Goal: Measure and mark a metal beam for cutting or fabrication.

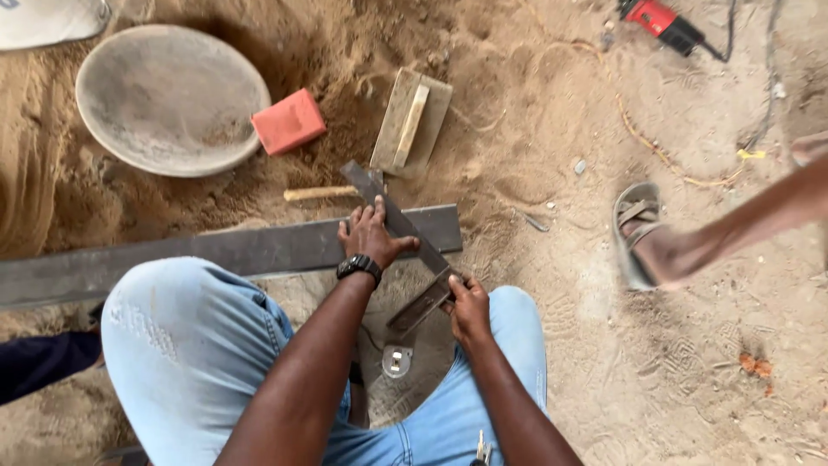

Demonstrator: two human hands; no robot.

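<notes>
The only package in view is a white sack (47, 19) with a trace of blue print, lying on the sand at the top left corner, cut off by the frame edge just beside the round grey pan (171, 99)

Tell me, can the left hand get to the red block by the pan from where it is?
Probably yes: the left hand lies on the metal bar, and only open sand separates it from the red block.
</notes>
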